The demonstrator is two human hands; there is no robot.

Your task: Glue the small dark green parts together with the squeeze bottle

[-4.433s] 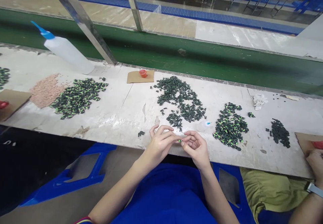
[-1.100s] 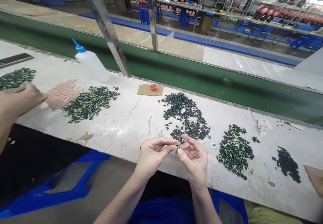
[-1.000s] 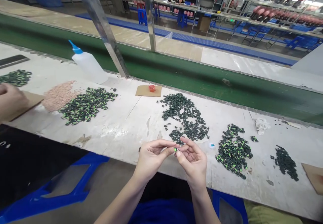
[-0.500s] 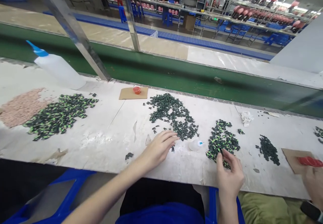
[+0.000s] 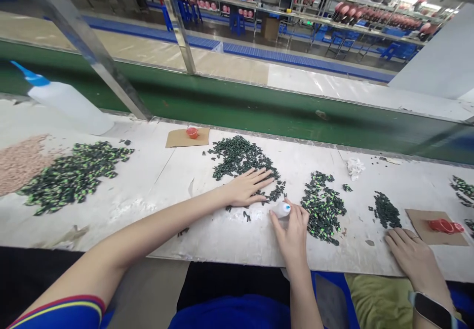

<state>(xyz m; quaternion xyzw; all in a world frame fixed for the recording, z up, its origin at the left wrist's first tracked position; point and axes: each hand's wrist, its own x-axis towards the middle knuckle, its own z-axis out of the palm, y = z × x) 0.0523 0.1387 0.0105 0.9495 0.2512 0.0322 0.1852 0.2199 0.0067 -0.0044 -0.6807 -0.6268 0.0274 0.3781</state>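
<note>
"Left hand (image 5: 246,189) first: how does it lie in the head view?"

"Palm down, fingers spread, over the near part of a pile of dark pieces (image 5: 235,156). Much of the pile shows beyond its fingers, and a few loose pieces (image 5: 247,216) lie just on the near side of the palm."

"And the right hand (image 5: 295,235)?"

"Pinching a small bottle (image 5: 279,210) with a blue tip between thumb and fingers, just to the right of the left hand. Whether the bottle touches the table (image 5: 229,242), I cannot tell."

"What sits around that hand?"

"Right beside it, a pile of black-and-green pieces (image 5: 324,210). Beyond that and to the right, a crumpled tissue (image 5: 355,168). Farther right, a smaller dark heap (image 5: 387,210), with a co-worker's hand (image 5: 409,255) at its near edge and a watch (image 5: 429,309) on that wrist. Next to those fingers, 1 cardboard piece (image 5: 416,220) bears something red (image 5: 444,226)."

"Back to the left hand, what's on its far left?"

"Beyond the forearm, 1 more cardboard sheet (image 5: 177,140) with a red cup (image 5: 191,132). Farther left, a green-flecked pile (image 5: 77,173), a pink pile (image 5: 22,163) and, behind those 2, a large bottle (image 5: 72,106) with a blue nozzle."
</note>
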